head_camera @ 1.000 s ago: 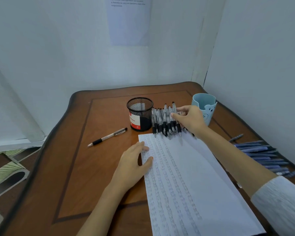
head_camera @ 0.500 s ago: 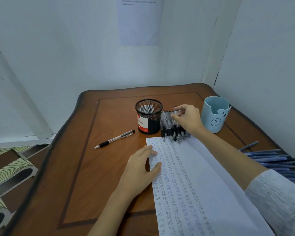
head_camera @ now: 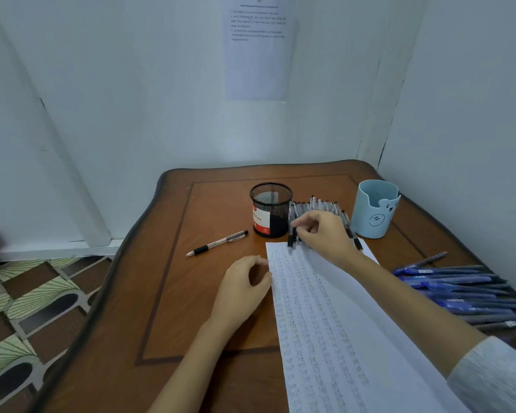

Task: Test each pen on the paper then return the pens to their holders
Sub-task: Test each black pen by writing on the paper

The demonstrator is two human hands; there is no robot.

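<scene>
White walls enclose a wooden table. Reference point: black mesh holder.

- Row of black pens: just right of the holder.
- Right hand: on that row, fingers curled, thumb and forefinger pinching one black pen near the holder's base.
- Paper: in front of the holder.
- Left hand: in front of the holder at the paper's left edge, fingers loosely curled, gripping nothing.
- Blue cup holder: right of the holder, beyond the row.
- Blue pens: far right of the holder.
- Loose pen: left of the holder.

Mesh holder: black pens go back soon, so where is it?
Head view: the mesh holder stands far-centre on the table, directly left of the black pens.
</scene>
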